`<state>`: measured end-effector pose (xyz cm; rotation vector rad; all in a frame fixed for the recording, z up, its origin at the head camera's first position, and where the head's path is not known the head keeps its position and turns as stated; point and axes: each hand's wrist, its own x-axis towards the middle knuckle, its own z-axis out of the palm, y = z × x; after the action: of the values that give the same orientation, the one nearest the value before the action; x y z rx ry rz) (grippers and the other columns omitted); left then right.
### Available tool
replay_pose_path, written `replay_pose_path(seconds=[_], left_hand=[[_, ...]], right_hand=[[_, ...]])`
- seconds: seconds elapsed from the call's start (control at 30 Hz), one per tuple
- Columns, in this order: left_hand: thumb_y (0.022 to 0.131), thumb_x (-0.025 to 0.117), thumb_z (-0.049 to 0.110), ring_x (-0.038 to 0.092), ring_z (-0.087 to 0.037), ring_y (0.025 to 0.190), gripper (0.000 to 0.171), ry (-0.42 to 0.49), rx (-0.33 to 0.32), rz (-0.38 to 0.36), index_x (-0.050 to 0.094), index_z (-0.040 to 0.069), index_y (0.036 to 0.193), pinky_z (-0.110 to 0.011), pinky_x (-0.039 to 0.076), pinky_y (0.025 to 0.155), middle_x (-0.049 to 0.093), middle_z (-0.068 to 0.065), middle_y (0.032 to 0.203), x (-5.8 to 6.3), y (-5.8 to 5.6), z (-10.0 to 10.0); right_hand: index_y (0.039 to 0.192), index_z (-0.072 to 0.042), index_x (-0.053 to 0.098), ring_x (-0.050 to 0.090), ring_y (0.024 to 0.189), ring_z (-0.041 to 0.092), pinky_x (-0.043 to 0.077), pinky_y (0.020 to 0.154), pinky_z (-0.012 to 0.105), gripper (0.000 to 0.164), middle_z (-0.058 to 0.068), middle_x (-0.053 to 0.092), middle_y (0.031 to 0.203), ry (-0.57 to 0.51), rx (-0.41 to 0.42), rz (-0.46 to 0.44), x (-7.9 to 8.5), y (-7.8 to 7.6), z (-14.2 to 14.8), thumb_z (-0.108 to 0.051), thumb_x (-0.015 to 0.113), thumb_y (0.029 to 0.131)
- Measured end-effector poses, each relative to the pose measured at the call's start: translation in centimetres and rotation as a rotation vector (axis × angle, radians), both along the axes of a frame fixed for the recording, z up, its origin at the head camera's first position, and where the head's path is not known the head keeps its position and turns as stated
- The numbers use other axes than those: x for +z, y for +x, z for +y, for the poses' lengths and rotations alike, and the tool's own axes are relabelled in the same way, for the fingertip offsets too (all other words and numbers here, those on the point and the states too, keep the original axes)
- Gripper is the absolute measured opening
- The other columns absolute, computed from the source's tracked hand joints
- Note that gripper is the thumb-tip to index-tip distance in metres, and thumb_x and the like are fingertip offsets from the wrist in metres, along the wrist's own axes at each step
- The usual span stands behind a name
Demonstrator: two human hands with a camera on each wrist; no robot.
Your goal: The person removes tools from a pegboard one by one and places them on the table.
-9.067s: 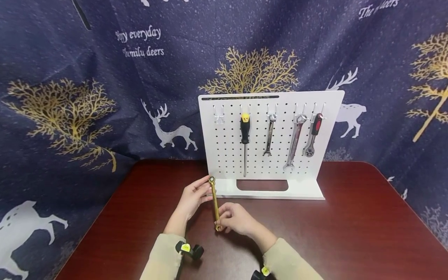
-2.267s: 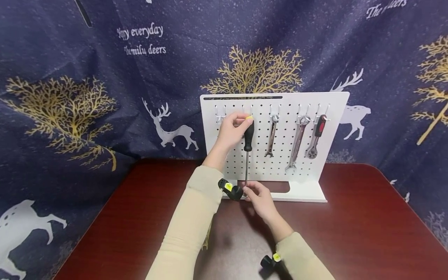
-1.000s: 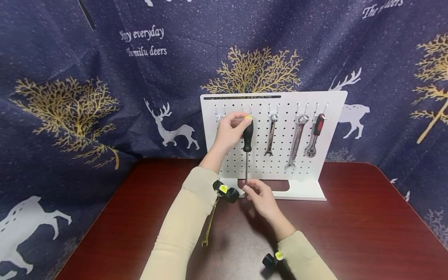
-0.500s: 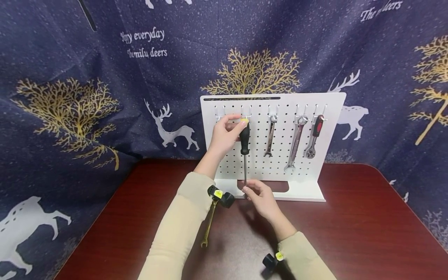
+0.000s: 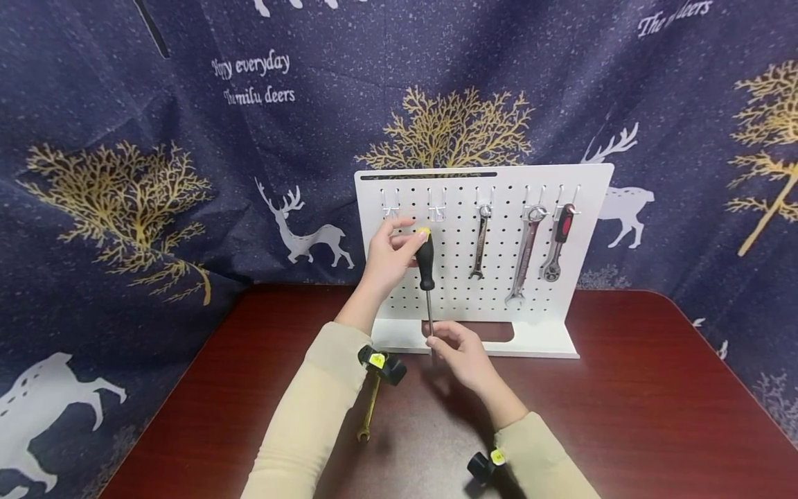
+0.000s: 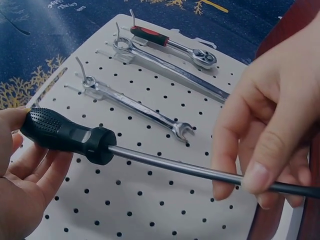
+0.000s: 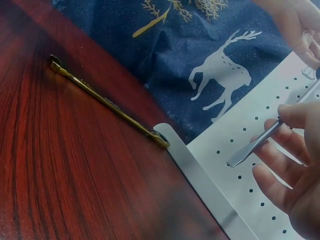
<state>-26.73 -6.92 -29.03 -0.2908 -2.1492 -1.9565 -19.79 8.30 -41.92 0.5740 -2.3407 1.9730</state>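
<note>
A flat-blade screwdriver [image 5: 425, 267] with a black handle and yellow end is held in front of the white pegboard [image 5: 458, 291], off its hook. My left hand [image 5: 385, 260] pinches the yellow end of the handle between thumb and fingers. Lower down, my right hand [image 5: 460, 352] pinches the steel shaft near the tip; the flat blade [image 7: 242, 155] sticks out past the fingers in the right wrist view. The left wrist view shows the black handle [image 6: 67, 135] slanting between both hands. A gold wrench [image 7: 107, 102] lies on the table, partly under my left wrist in the head view.
Still hanging on the pegboard are a small wrench [image 5: 481, 242], a larger wrench [image 5: 526, 253] and a red-and-black ratchet [image 5: 559, 242]. Two bare hooks [image 5: 437, 208] show at its left. The red-brown table [image 5: 654, 388] spreads around; a patterned cloth [image 5: 299, 138] hangs behind.
The gold wrench, held in both hands earlier, now lies on the table. The screwdriver has come off its hook and moved left and down with my left hand; my right hand stays at the shaft.
</note>
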Motion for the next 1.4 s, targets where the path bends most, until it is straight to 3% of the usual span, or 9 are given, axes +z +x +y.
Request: replay_pose_path(seconds=[0.17,0.3,0.47,0.7,0.87,1.07,1.17,1.3,1.4], left_hand=[[0.091,0.063,0.017,0.065,-0.011,0.077,0.034,-0.005,-0.006,-0.006,0.057,0.002,0.122,-0.031,0.059,0.067,0.068,-0.02,0.105,-0.9,0.0,-0.4],[0.092,0.062,0.019,0.062,-0.01,0.075,0.03,-0.027,0.004,-0.013,0.061,0.004,0.118,-0.031,0.059,0.066,0.067,-0.019,0.1,-1.6,0.1,-0.7],[0.092,0.061,0.02,0.063,-0.011,0.076,0.028,-0.039,0.011,-0.039,0.063,0.006,0.117,-0.032,0.059,0.066,0.067,-0.019,0.102,-2.6,0.3,-1.0],[0.089,0.066,0.016,0.065,-0.017,0.09,0.04,-0.062,-0.028,-0.1,0.057,0.007,0.127,-0.032,0.06,0.068,0.063,-0.017,0.111,-3.8,0.9,-1.6],[0.087,0.067,0.013,0.066,-0.017,0.088,0.043,-0.058,-0.049,-0.134,0.056,0.008,0.129,-0.034,0.06,0.067,0.062,-0.017,0.111,-4.6,1.2,-2.0],[0.087,0.068,0.013,0.065,-0.018,0.087,0.042,-0.077,-0.066,-0.186,0.058,0.008,0.127,-0.041,0.06,0.071,0.061,-0.017,0.109,-5.8,1.7,-2.4],[0.086,0.068,0.012,0.065,-0.018,0.084,0.041,-0.074,-0.075,-0.205,0.059,0.007,0.126,-0.041,0.06,0.07,0.061,-0.018,0.109,-6.6,1.9,-2.4],[0.087,0.067,0.012,0.066,-0.017,0.082,0.042,-0.068,-0.109,-0.222,0.058,0.004,0.127,-0.038,0.06,0.068,0.062,-0.019,0.108,-7.7,2.1,-2.5],[0.088,0.066,0.012,0.066,-0.017,0.082,0.044,-0.075,-0.142,-0.242,0.056,0.003,0.129,-0.037,0.06,0.068,0.06,-0.019,0.11,-8.5,2.3,-2.4]], right_hand=[[0.11,0.006,0.061,0.062,0.074,0.008,0.058,0.069,0.042,0.025,0.027,0.066,0.1,0.0,0.04,-0.036,-0.7,-0.3,-0.1,-0.007,0.064,0.088],[0.11,0.006,0.059,0.062,0.07,0.01,0.058,0.066,0.042,0.028,0.027,0.066,0.093,0.0,0.073,-0.044,-1.1,-0.4,-0.2,-0.009,0.066,0.087],[0.111,0.01,0.056,0.065,0.068,0.011,0.059,0.066,0.041,0.031,0.031,0.065,0.095,-0.007,0.128,-0.089,-1.3,-0.3,-0.2,-0.006,0.065,0.087],[0.111,0.014,0.053,0.069,0.069,0.019,0.059,0.064,0.042,0.032,0.035,0.064,0.094,0.007,0.228,-0.099,-1.4,-0.1,-0.4,-0.005,0.063,0.088],[0.113,0.014,0.052,0.069,0.073,0.025,0.059,0.065,0.042,0.034,0.035,0.064,0.095,0.034,0.256,-0.123,-1.7,-0.2,-0.4,-0.005,0.063,0.088],[0.125,0.006,0.051,0.07,0.075,0.023,0.059,0.067,0.043,0.039,0.032,0.065,0.101,-0.013,0.172,-0.175,-1.5,-0.5,-0.2,-0.011,0.061,0.091],[0.128,0.002,0.052,0.069,0.084,0.026,0.059,0.07,0.041,0.041,0.028,0.064,0.109,-0.058,0.116,-0.189,-1.2,-0.5,-0.1,-0.014,0.06,0.092],[0.135,0.0,0.046,0.065,0.101,0.034,0.059,0.076,0.04,0.045,0.027,0.057,0.125,-0.114,0.105,-0.191,-0.9,-0.5,-0.1,-0.01,0.057,0.093],[0.138,-0.001,0.043,0.063,0.104,0.032,0.057,0.082,0.045,0.047,0.025,0.053,0.131,-0.141,0.106,-0.206,-0.9,-0.5,-0.1,-0.007,0.056,0.093]])
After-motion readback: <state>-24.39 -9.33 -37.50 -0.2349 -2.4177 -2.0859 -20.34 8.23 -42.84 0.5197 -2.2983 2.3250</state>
